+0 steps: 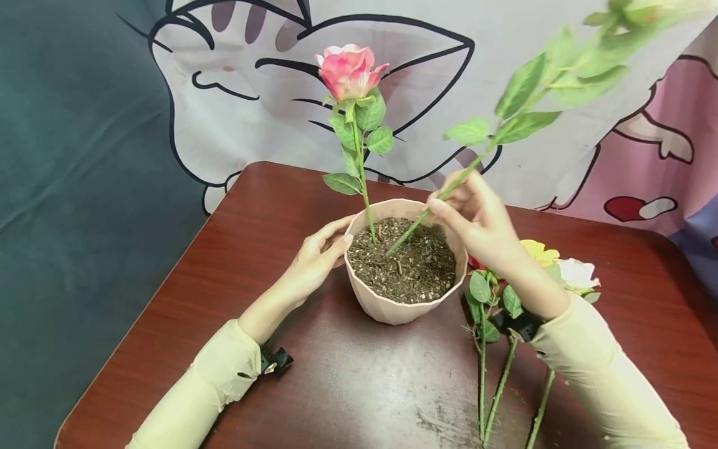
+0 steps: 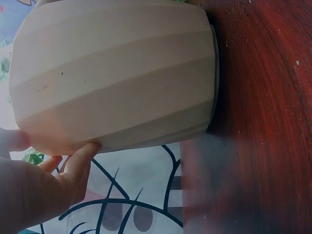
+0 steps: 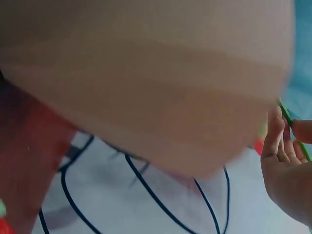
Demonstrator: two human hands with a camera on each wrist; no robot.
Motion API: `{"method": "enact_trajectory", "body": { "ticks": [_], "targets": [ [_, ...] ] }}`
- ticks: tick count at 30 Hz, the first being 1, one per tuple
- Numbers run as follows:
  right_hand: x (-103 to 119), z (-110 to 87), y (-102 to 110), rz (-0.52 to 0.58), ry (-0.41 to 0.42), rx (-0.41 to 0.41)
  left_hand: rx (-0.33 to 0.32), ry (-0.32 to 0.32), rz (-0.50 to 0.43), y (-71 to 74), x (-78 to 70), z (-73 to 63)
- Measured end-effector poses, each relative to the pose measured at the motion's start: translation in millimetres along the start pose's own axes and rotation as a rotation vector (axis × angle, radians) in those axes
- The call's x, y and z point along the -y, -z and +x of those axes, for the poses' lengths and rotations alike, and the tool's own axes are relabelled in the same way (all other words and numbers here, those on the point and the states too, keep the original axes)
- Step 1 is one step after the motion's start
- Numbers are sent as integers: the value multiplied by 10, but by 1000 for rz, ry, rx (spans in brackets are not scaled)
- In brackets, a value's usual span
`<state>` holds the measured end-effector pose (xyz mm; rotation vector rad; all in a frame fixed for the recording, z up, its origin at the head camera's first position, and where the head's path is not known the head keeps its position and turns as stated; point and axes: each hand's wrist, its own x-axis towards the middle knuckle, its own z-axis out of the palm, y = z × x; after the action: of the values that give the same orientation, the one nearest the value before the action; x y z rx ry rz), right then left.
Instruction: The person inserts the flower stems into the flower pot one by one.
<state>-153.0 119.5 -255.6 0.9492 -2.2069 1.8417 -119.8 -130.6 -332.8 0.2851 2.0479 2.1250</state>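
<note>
A pale pink faceted flowerpot [image 1: 376, 293] filled with dark soil [image 1: 415, 268] stands on the table. One pink-and-white rose [image 1: 350, 72] rises upright from the soil. My left hand [image 1: 316, 259] holds the pot at its left rim; in the left wrist view, its fingers [image 2: 80, 163] lie against the outer wall. My right hand [image 1: 477, 215] pinches the green stem [image 1: 462, 174] of a second artificial rose, tilted up to the right. The stem's lower end meets the soil near the pot's middle. This rose's pale bloom [image 1: 645, 12] is blurred at the top edge.
Several loose artificial flowers lie right of the pot, among them a yellow bloom [image 1: 540, 252] and a white one [image 1: 578, 274], partly hidden by my right forearm. The brown table [image 1: 348, 386] backs onto a cartoon-printed cloth [image 1: 235, 125]. A dark green curtain [image 1: 84, 156] hangs on the left.
</note>
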Motion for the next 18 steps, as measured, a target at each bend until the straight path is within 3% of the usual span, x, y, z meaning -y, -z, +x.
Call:
{"method": "enact_trajectory", "body": {
  "ticks": [9,13,18],
  "targets": [
    [-197,48,-260,-405,187,196,2,1,29,8,9,-2],
    [-207,49,-315,-494,277,236,6,-8,8,7,12,-1],
    [-234,64,-353,-578,310,265,9,-11,-3,9,14,0]
  ]
}}
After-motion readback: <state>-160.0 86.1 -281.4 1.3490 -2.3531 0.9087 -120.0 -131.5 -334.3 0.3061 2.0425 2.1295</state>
